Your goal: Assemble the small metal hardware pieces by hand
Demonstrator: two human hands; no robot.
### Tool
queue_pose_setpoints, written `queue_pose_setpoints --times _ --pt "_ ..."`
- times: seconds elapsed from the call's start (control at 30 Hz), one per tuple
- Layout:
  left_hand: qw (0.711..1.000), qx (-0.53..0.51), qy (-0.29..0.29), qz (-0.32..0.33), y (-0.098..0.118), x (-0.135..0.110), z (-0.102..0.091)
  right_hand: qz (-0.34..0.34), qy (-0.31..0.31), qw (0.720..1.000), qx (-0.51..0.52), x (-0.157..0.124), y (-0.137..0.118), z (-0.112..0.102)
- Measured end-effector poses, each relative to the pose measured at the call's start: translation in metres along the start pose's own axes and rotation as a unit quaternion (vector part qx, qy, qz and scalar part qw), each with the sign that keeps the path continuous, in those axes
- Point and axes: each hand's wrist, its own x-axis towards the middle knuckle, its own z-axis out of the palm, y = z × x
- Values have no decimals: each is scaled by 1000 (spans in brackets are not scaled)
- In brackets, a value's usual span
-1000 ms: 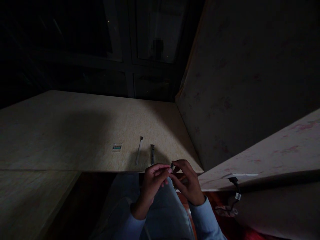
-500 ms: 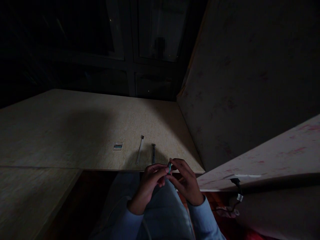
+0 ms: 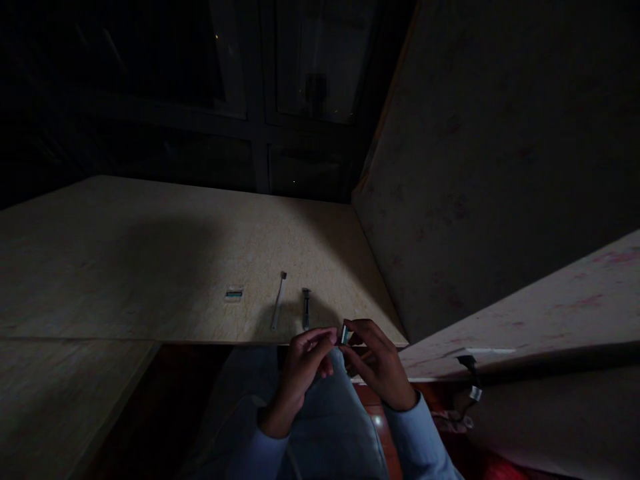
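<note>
My right hand (image 3: 383, 363) pinches a small razor cartridge (image 3: 345, 334), dark with a pale and teal face, between thumb and fingertips, just over the table's front edge. My left hand (image 3: 305, 367) is beside it on the left, its loosely curled fingertips a little apart from the cartridge and nothing visible in them. Beyond the hands a dark razor (image 3: 307, 309) lies on the table, head pointing away. Left of that is a white toothbrush (image 3: 279, 303) with a dark head. Farther left, a second cartridge (image 3: 234, 294) sits in a small clear case.
The pale table (image 3: 165, 267) runs from the left to a patterned wall (image 3: 475, 200) on the right. Dark window panes (image 3: 320, 67) stand behind it. Below its front edge are my legs (image 3: 330, 420). A black plug with a cable (image 3: 469, 363) hangs at the lower right.
My left fingers have come off the cartridge. My right hand has moved it slightly right and turned it, showing more of its face. The table items look unmoved.
</note>
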Motion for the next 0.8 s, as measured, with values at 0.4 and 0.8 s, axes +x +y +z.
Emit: queue_pose_setpoints --times 0.4,0.8 --pt "1000 29 8 5 -18 12 -9 324 -248 889 -206 27 99 -52" --pt "999 33 16 -14 -31 10 -22 335 -332 833 -290 36 127 -43"
